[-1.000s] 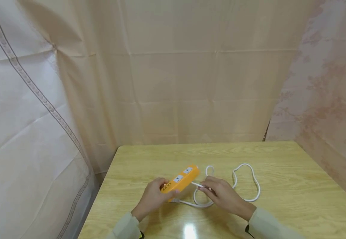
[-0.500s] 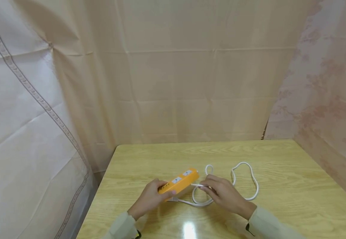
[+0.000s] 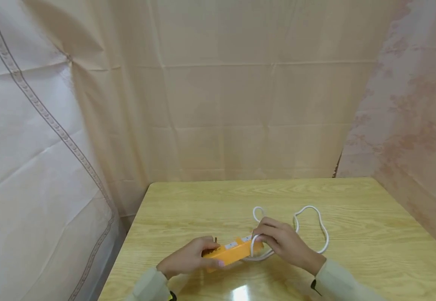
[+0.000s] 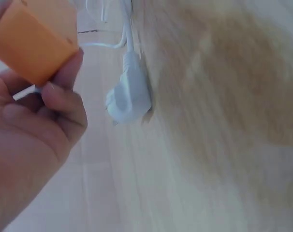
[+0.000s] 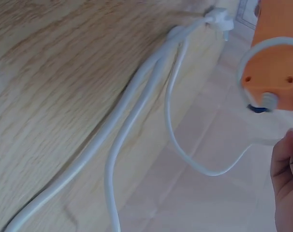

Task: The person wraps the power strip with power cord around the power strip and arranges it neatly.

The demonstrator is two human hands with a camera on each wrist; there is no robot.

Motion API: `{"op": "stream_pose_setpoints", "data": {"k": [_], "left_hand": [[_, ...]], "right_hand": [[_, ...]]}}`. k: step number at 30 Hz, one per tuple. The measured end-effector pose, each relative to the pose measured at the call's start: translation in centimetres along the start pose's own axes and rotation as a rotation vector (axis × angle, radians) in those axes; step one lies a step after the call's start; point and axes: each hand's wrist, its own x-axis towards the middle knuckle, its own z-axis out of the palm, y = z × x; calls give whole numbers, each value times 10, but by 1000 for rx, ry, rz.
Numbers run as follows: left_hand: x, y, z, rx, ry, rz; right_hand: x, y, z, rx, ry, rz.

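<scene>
My left hand [image 3: 189, 256] grips the left end of an orange power strip [image 3: 234, 253], its thumb along the near side and its sockets facing up and away. At the strip's right end, my right hand [image 3: 283, 240] pinches the white cord [image 3: 252, 246], which bends down across the near side. The right wrist view shows the cord curving over the strip's underside [image 5: 267, 72], by the cord outlet [image 5: 270, 100]. On the tabletop below the strip lies the cord's white plug [image 4: 129, 94], seen in the left wrist view and hidden in the head view.
More of the white cord [image 3: 327, 234] lies in a wide loop right of the hands, with a small loop [image 3: 254, 213] behind them. The wooden table [image 3: 188, 205] ends at a beige curtain [image 3: 218, 104], with patterned cloth [image 3: 421, 125] to the right.
The strip has tilted and come lower and nearer, covering the plug in the head view. My right hand has brought the pinched cord up against the strip's right end, bending it over the side.
</scene>
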Motion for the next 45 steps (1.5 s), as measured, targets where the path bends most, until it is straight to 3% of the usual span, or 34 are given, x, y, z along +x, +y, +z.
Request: {"op": "stream_pose_setpoints", "data": {"k": [7,13,15,20,26,34,39,42,45], "left_hand": [[-1,-1,-1,-153,-141,48],[3,3,3,-153,-202,73],[3,3,5,-157,-221,86],[2,4,7,-167,-237,136],[3,6,11,-202,-236,205],[5,7,17,-364,-136,278],[5,9,23,-509,-59,277],[5,11,24,-546,7,287],[6,16,21,-579,78,280]], "right_hand": [[2,5,-7,137,-10,-57],[5,4,-3,218,-103,-178],[5,4,-1,260,-135,-166],[4,4,-1,331,-178,-38],[1,4,-1,415,-148,13],[1,2,5,434,-111,151],[-6,-4,11,453,-76,308],[-5,-6,14,431,-72,322],[-1,-4,17,420,-70,260]]}}
